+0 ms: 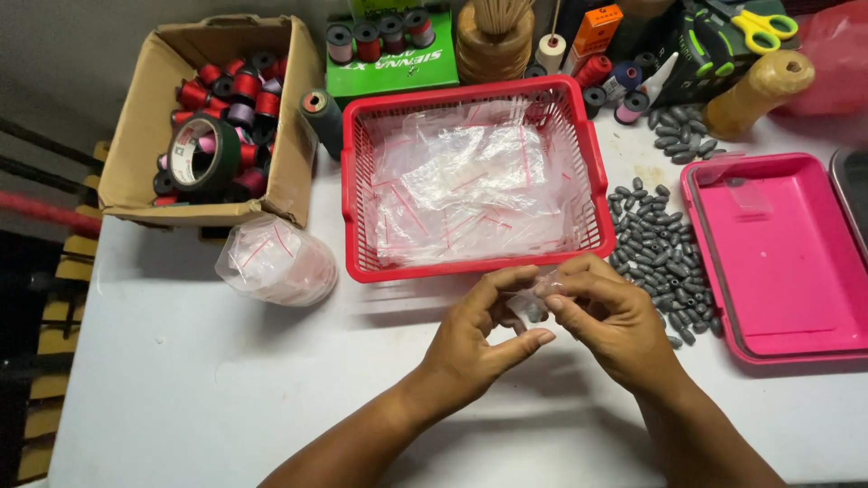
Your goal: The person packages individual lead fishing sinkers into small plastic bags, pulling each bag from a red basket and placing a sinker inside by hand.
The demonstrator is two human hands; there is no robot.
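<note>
Both hands meet over the white table [181, 380], just in front of the red basket [470, 172]. Left hand [479, 339] and right hand [606, 316] pinch one small clear bag [533, 303] between curled fingertips, held off the table; something dark sits inside, too small to tell. Grip from both sides looks meant to keep the bag's mouth steady.

Pile of grey weights [660, 253] lies just right of the right hand, within easy reach. Pink tray [787, 262] beyond it, mostly bare. The basket holds loose clear bags with red strips. A bundle of bags [276, 262] sits left of the basket. Cardboard box [208, 117] of thread spools and a tape roll at far left. Yellow scissors [764, 27] at the back.
</note>
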